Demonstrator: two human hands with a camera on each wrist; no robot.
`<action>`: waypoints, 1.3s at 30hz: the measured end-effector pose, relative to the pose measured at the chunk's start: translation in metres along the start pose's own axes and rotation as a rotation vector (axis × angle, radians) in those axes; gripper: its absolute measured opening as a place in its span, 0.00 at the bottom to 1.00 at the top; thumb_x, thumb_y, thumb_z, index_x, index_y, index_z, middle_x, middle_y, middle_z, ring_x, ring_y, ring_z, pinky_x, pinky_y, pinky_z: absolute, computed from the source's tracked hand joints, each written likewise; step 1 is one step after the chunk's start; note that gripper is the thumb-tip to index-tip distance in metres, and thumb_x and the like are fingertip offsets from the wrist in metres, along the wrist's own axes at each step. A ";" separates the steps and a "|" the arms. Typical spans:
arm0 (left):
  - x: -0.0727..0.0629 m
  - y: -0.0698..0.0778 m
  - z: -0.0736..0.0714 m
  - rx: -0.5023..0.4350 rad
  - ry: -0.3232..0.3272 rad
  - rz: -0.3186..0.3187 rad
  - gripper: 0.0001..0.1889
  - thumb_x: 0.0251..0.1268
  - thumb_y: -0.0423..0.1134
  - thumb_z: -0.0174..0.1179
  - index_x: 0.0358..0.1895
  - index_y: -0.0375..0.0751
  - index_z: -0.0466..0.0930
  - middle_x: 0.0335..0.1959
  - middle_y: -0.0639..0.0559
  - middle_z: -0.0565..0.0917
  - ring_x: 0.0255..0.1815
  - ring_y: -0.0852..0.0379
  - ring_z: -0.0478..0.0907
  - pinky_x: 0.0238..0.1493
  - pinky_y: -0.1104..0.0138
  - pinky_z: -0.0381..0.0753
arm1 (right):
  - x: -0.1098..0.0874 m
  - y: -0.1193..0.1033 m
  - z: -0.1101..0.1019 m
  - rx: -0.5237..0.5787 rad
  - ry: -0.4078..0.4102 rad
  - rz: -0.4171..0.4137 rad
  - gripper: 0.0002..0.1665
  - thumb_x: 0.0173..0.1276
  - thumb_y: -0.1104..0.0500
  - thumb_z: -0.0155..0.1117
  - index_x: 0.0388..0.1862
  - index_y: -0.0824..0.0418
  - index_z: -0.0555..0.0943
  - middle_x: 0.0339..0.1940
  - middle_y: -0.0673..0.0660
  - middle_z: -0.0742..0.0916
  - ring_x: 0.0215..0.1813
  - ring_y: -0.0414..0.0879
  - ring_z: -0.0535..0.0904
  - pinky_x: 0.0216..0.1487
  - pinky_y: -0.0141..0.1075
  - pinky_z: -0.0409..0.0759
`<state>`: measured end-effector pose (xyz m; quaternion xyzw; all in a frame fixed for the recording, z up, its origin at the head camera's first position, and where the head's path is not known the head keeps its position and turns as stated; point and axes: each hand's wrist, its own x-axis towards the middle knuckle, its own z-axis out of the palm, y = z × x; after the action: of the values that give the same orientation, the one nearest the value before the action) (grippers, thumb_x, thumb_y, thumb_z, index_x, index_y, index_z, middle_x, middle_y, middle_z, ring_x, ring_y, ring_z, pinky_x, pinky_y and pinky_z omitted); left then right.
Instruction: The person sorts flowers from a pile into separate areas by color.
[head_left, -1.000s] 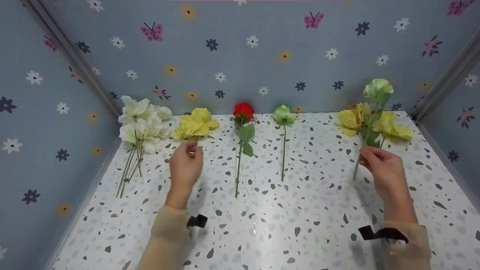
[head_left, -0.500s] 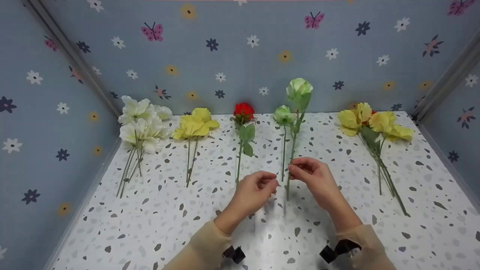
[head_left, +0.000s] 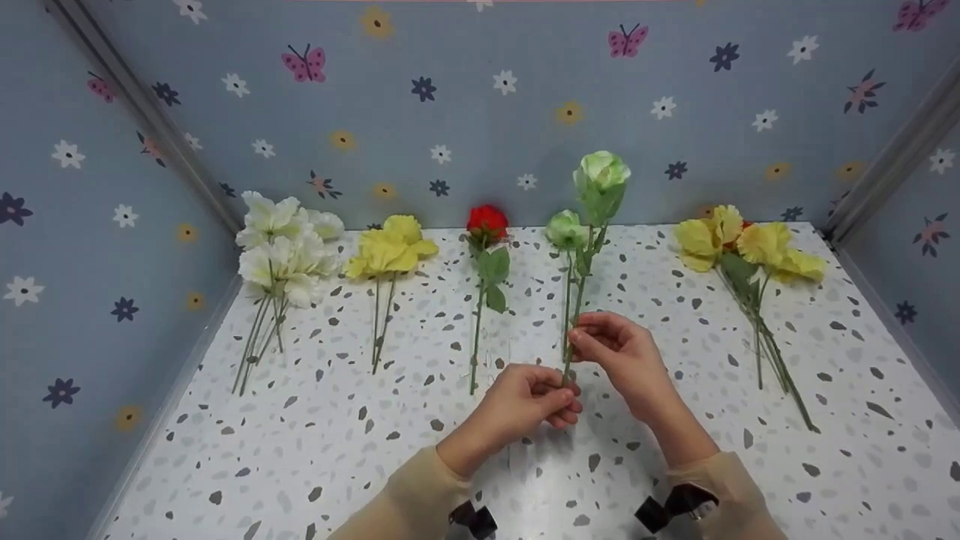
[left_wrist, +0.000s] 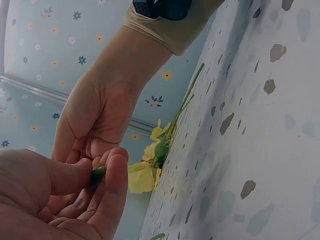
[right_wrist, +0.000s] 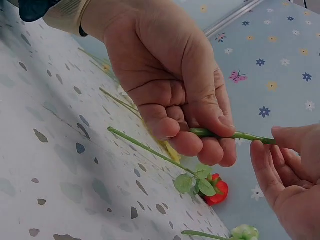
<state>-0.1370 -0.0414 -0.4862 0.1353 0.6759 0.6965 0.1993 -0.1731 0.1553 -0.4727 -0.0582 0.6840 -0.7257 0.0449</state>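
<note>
A light green artificial flower point(head_left: 602, 184) is held raised and slightly tilted over the table, its bloom against the back wall. My right hand point(head_left: 626, 360) pinches its stem partway down between thumb and fingers. Lower on the same stem, my left hand point(head_left: 529, 394) pinches near the bottom end. The right wrist view shows the green stem point(right_wrist: 252, 137) spanning the gap between both hands. Just left of the raised bloom, another light green flower point(head_left: 566, 231) lies on the table, its lower stem partly hidden by my hands.
A red rose point(head_left: 487, 223) lies left of the green flowers. Further left are yellow flowers point(head_left: 391, 247) and a white bunch point(head_left: 289, 247). At right lies a mixed bunch point(head_left: 765, 251) of yellow blooms with some red behind. Patterned walls point(head_left: 480, 112) border the speckled table point(head_left: 660, 495).
My right hand has brought the light green flower from the right-hand bunch leftward to the middle. My left hand has moved right from the yellow flowers and taken hold of the stem's lower end.
</note>
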 end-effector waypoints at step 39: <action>0.024 -0.023 -0.013 0.301 0.264 -0.012 0.06 0.77 0.25 0.63 0.44 0.25 0.89 0.29 0.46 0.90 0.27 0.58 0.87 0.30 0.70 0.87 | -0.002 -0.001 -0.172 -0.894 0.327 0.111 0.23 0.84 0.52 0.65 0.67 0.67 0.83 0.56 0.67 0.88 0.58 0.60 0.83 0.47 0.36 0.80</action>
<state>-0.1622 -0.0422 -0.5118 0.0668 0.7936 0.5979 0.0905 -0.1963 0.3254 -0.4821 0.0798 0.9293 -0.3565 -0.0540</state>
